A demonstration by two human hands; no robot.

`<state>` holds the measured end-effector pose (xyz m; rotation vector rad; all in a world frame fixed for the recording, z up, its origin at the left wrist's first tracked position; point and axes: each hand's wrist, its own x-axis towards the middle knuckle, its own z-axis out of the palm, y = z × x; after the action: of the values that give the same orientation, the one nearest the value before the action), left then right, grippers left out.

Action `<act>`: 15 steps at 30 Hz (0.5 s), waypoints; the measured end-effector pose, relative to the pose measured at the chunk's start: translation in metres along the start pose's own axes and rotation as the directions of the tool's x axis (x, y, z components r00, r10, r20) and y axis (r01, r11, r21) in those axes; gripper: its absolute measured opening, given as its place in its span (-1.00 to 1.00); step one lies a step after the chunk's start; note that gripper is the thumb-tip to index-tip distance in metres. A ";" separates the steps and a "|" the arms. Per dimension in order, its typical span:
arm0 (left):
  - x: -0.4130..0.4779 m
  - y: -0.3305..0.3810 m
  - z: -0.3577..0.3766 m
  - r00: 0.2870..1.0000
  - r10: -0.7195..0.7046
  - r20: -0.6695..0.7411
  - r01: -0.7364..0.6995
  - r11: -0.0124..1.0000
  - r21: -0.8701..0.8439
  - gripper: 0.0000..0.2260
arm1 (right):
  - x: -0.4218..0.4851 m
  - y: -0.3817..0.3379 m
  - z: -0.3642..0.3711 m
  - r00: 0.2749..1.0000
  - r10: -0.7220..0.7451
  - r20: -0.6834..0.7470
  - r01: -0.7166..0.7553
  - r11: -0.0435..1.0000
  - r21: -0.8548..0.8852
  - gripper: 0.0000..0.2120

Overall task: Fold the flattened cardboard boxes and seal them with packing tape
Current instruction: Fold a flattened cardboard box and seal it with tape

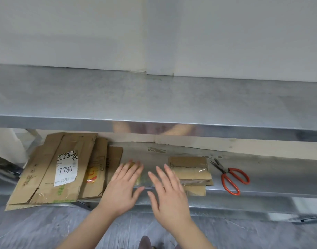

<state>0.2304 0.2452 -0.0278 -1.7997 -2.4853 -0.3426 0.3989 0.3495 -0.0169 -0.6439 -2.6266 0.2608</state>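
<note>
Down at the bottom edge of my feed I see the tip of a shoe [145, 242] on the grey floor [46, 229], with two bare forearms reaching forward above it. The left hand [121, 186] and the right hand [170, 196] are both palm down over the front of a steel lower shelf [272, 178]. Their fingers [167, 172] are straight and slightly spread, holding nothing.

Between the hands, partly under the left fingertips, lies a yellowish, shiny thing [142, 177]. I cannot make out what it is, or whether the fingers touch it.

To the left of the left hand, a stack of flattened cardboard boxes [46, 175] lies fanned out on the shelf, its near corners hanging past the front edge. The top one carries a white label [66, 170] handwritten "7786".

Just beside the right hand, on its right, sits a smaller pile of folded cardboard [191, 172] with clear tape across it. Red-handled scissors [231, 178] lie near that pile, further right, blades shut and pointing away from me.

Above and beyond the shelf runs the steel tabletop [154, 97], its front lip blurrily reflecting the hands. Behind it stands a pale wall [154, 33].
</note>
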 end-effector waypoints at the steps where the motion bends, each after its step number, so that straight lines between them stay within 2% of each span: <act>1: 0.002 0.012 -0.004 1.000 0.006 0.000 -0.006 1.000 -0.005 -0.45 | -0.001 0.009 -0.008 1.000 0.005 0.000 -0.005 1.000 -0.024 -0.53; 9: 0.039 0.107 0.014 0.999 0.022 0.044 -0.018 0.997 -0.077 -0.44 | -0.029 0.115 -0.039 0.971 0.232 0.055 -0.224 0.967 -0.119 -0.52; 13: 0.050 0.125 0.030 0.984 -0.152 0.091 0.160 0.983 -0.086 -0.41 | -0.030 0.147 -0.038 0.934 0.328 0.144 -0.330 0.944 -0.012 -0.54; 15: 0.053 0.129 0.040 0.962 -0.245 0.123 0.265 0.946 -0.185 -0.37 | -0.026 0.154 -0.034 0.887 0.380 0.261 -0.432 0.883 0.183 -0.55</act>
<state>0.3382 0.3410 -0.0385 -1.5898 -2.8548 -0.5483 0.4965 0.4748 -0.0383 -1.1391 -2.5733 0.8028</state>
